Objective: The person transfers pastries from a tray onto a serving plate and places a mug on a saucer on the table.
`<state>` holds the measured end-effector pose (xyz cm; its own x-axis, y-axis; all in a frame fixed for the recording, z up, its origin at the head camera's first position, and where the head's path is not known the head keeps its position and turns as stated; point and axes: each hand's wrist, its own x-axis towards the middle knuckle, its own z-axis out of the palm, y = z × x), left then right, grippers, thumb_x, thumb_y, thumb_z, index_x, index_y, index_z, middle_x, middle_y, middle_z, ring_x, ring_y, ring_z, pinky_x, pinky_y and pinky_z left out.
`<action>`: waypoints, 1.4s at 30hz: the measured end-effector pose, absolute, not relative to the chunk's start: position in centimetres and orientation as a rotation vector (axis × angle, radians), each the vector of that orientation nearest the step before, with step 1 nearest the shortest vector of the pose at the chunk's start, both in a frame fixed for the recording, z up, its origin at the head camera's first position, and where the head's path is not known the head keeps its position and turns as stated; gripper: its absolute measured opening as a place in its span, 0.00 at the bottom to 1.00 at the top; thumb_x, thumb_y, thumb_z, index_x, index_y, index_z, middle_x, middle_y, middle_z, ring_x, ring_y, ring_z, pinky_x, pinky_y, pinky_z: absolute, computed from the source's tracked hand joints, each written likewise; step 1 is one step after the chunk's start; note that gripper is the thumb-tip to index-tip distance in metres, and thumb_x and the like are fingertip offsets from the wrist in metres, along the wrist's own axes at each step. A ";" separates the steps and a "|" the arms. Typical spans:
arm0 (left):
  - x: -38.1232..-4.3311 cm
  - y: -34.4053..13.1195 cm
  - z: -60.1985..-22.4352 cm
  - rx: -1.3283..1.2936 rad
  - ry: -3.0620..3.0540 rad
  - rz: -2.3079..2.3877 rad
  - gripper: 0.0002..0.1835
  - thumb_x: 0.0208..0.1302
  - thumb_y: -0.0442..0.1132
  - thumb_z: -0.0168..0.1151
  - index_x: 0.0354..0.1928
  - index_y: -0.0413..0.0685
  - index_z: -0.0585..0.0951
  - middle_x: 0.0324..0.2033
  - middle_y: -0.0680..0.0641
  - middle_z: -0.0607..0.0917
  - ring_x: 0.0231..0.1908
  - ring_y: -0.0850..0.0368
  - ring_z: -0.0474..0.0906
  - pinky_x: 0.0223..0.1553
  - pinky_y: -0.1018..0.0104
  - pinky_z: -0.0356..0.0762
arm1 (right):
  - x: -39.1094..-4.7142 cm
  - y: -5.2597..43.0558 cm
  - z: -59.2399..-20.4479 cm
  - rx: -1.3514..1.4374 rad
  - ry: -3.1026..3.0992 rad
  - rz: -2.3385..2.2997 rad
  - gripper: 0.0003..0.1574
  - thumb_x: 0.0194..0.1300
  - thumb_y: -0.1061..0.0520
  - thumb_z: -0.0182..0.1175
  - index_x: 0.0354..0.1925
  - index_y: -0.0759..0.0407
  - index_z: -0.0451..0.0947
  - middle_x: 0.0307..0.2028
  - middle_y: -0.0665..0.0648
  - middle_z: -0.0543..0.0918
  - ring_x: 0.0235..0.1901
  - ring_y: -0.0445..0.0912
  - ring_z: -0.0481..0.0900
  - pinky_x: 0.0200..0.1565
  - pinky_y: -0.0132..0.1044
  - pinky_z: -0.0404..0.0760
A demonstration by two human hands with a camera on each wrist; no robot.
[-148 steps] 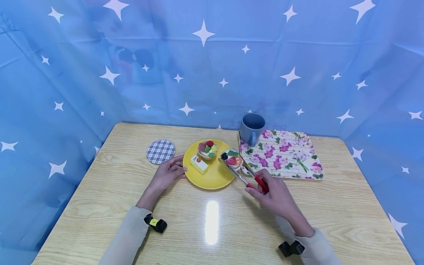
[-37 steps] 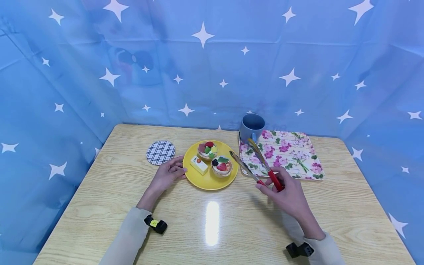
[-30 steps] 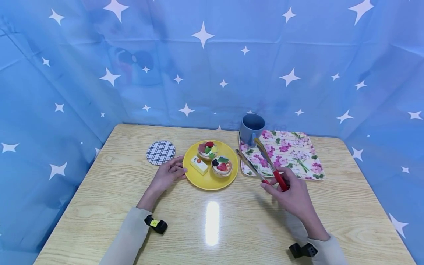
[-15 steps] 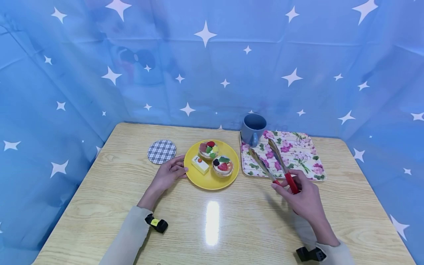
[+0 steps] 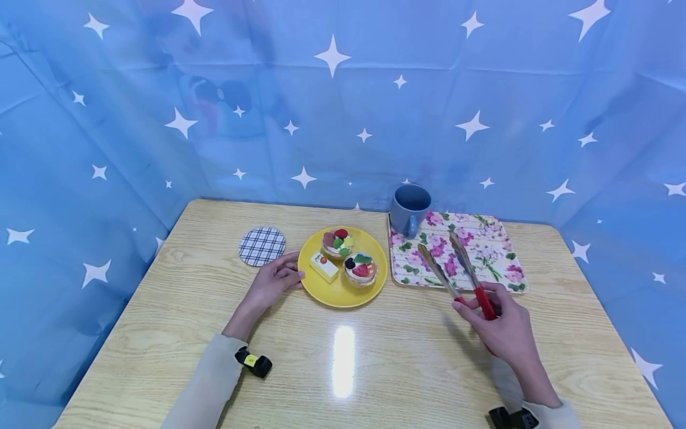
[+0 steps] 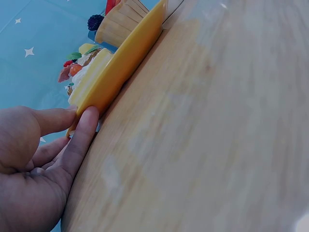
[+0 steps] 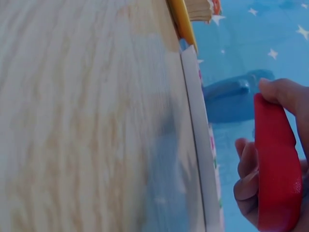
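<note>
My left hand [image 5: 272, 281] pinches the left rim of a yellow plate [image 5: 328, 295]; in the left wrist view, thumb and finger sit on either side of the rim [image 6: 128, 58]. Three desserts stand on the plate: a pale cake slice [image 5: 324, 269], a fruit tart [image 5: 337, 245] behind it and another fruit tart [image 5: 361, 271] at the right. My right hand [image 5: 509, 329] grips metal tongs [image 5: 465, 262] by their red handles. Spread apart with nothing between them, the tongs' tips point away over a floral tray [image 5: 490, 247]. One red handle [image 7: 277, 169] fills much of the hand in the right wrist view.
A blue mug [image 5: 408, 213] stands on the tray's back left corner, its handle toward me. Left of the plate lies a round checked coaster [image 5: 261, 246]. Behind the wooden table [image 5: 407, 369] hangs a blue curtain [image 5: 268, 89] with white stars.
The right tart, earlier in the tongs at the plate's right edge, now stands on the plate, released. The tongs have opened and moved right with my right hand. My left hand stays put.
</note>
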<state>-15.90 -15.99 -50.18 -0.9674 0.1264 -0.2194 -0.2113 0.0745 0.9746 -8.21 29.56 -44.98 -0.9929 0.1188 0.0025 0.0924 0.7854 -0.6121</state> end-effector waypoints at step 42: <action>-15.9 -15.9 -50.2 -0.068 2.133 1.968 0.29 0.71 0.33 0.65 0.73 0.50 0.72 0.48 0.42 0.80 0.45 0.60 0.84 0.49 0.66 0.91 | -6.3 34.0 -46.0 -0.641 -2.983 0.947 0.59 0.59 0.24 0.67 0.71 0.61 0.65 0.53 0.68 0.84 0.43 0.54 0.83 0.34 0.31 0.76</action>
